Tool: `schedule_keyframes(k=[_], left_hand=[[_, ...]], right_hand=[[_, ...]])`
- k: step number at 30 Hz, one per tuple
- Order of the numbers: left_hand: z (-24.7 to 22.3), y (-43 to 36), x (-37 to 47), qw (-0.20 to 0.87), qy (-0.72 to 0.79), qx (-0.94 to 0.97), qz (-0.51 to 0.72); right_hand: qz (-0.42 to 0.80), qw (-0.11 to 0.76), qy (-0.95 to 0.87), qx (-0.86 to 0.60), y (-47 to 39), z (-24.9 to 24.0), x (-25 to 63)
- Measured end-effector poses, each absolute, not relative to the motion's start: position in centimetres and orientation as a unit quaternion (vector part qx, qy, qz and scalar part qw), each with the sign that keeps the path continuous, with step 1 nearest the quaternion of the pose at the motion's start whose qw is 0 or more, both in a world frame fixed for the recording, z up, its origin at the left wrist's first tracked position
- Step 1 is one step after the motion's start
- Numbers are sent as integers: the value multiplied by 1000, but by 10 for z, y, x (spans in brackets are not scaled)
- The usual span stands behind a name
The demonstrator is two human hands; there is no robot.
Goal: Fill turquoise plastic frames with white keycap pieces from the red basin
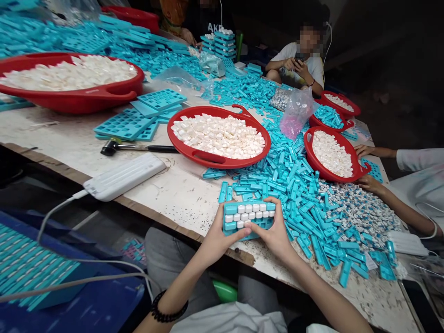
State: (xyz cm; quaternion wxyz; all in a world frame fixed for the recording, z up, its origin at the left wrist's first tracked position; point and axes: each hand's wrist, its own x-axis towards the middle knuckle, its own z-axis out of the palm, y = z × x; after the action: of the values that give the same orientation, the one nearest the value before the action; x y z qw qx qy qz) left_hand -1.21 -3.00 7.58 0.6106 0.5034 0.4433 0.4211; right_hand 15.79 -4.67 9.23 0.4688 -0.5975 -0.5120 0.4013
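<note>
Between both hands is a small turquoise toy keyboard, tilted toward me over the table's front edge. White keys fill most of its upper rows, with turquoise keys at the sides; the lower right part shows bare slots. My left hand grips its left end, thumb along the bottom edge. My right hand holds the right end, its thumb pressing near a white key in the bottom row. Loose turquoise pieces lie heaped just beyond. Behind the keyboard stands a red basin of white keys.
A hammer and a white power strip lie left, near stacked turquoise frames. Another large red basin stands far left. At right, a co-worker's hands are beside a red basin and small mixed parts.
</note>
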Motion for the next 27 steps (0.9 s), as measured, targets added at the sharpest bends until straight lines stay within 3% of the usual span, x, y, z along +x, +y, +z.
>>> schedule_keyframes(k=[27], left_hand=[[79,-31,-10,564,448,540,435]], right_hand=[[358,466,-542,-600,-47,87,158]])
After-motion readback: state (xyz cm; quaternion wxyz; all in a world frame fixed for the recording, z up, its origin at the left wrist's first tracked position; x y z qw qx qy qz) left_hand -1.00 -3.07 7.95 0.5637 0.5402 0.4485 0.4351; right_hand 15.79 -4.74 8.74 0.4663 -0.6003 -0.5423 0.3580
